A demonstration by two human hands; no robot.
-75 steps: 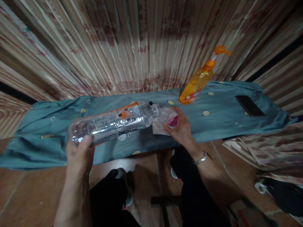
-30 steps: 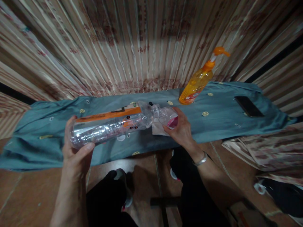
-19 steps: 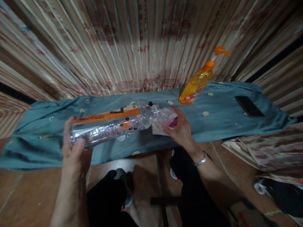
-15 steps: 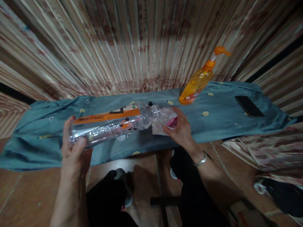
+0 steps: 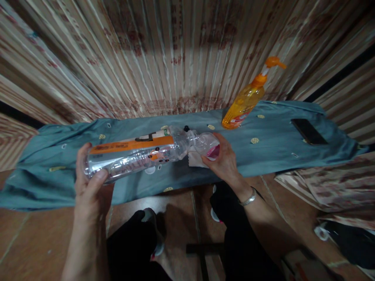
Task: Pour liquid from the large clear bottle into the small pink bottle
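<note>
My left hand (image 5: 92, 183) is closed round the base of a large clear plastic bottle (image 5: 134, 154) with an orange and grey label. The bottle lies nearly level above the cloth, its neck pointing right. My right hand (image 5: 224, 160) is closed on a small clear plastic cup-like piece (image 5: 205, 141) with pink showing at its right end; its exact kind is unclear. This piece meets the bottle's mouth, but I cannot tell whether one is inside the other. A whitish scrap (image 5: 197, 160) shows under the piece. Behind it is a small black item (image 5: 186, 128).
A blue-green patterned cloth (image 5: 263, 156) covers the narrow table. An orange pump bottle (image 5: 244, 103) stands at the back right, with a black phone (image 5: 309, 131) farther right. A striped curtain (image 5: 164, 58) hangs behind. A round whitish disc (image 5: 150, 170) lies below the bottle.
My left hand and the bottle's base have shifted very slightly left. Both hands keep their hold, and the other objects stay in place.
</note>
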